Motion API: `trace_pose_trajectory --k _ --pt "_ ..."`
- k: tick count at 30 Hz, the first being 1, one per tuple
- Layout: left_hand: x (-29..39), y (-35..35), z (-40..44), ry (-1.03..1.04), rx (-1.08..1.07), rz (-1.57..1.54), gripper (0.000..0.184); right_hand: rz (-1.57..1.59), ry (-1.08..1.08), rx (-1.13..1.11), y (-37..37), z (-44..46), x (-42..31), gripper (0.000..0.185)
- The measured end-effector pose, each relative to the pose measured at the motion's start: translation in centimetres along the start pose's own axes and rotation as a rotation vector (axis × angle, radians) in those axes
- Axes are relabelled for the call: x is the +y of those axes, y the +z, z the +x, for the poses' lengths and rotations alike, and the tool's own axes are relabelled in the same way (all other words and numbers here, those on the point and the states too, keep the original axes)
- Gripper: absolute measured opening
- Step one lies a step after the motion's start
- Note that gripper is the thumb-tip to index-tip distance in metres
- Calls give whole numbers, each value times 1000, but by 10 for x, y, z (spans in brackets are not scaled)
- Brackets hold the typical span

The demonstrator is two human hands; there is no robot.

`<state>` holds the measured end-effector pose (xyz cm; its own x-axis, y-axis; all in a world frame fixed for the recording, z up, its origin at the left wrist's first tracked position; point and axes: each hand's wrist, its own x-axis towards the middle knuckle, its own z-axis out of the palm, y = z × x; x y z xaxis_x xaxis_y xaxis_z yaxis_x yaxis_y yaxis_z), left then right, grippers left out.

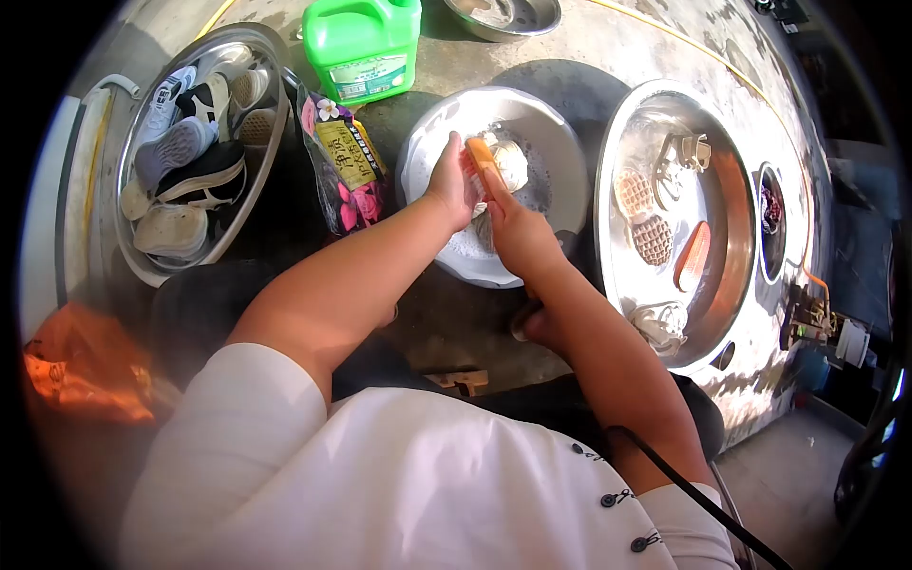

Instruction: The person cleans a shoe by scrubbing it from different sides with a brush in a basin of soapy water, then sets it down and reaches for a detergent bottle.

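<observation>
Over a white basin (418,142) with sudsy water in it, both my hands work close together. In my right hand (521,236) is an orange-backed scrubbing brush (482,154), gripped with the thumb along its handle. My left hand (453,185) is closed on a whitish shoe (512,167), with the brush laid against it. Most of the left fingers are hidden behind the shoe and brush. Part of the shoe is covered by my hands.
On the left stands a metal tub (275,142) of several shoes, beside a dark flowered bag (347,157). A green jug (363,47) is behind the basin. At right, a large metal basin (608,275) holds shoes and a reddish brush (693,256). An orange bag (85,361) lies lower left.
</observation>
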<state>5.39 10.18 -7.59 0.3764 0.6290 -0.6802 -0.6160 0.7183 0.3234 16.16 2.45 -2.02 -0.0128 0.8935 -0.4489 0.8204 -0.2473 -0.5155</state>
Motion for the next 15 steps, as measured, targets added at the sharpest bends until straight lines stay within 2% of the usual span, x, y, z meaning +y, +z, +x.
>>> trace_pose_trajectory --k 1,2,5,6,7,10,11,13,15 --pt "-6 1 5 52 -107 72 60 -33 55 36 -13 25 5 48" --pt "-12 0 4 -17 -150 89 59 37 102 79 -15 45 13 48" --pt "-3 -21 31 68 -107 90 69 -10 18 33 -13 19 -16 49" --pt "12 13 -12 -16 33 -31 68 4 -93 0 4 -1 -20 49" --pt "17 17 -22 4 -1 -40 67 74 -100 -10 11 -18 -28 49" --pt "-9 -12 19 105 -62 146 67 -18 65 27 -8 11 -8 49" --pt "-11 -10 11 30 -136 212 67 3 80 90 -8 30 5 49" --pt "-9 -17 18 -40 -183 208 65 25 105 88 -12 35 -1 49" --pt "-8 -20 25 39 -94 87 63 35 15 -11 -4 11 -15 50"
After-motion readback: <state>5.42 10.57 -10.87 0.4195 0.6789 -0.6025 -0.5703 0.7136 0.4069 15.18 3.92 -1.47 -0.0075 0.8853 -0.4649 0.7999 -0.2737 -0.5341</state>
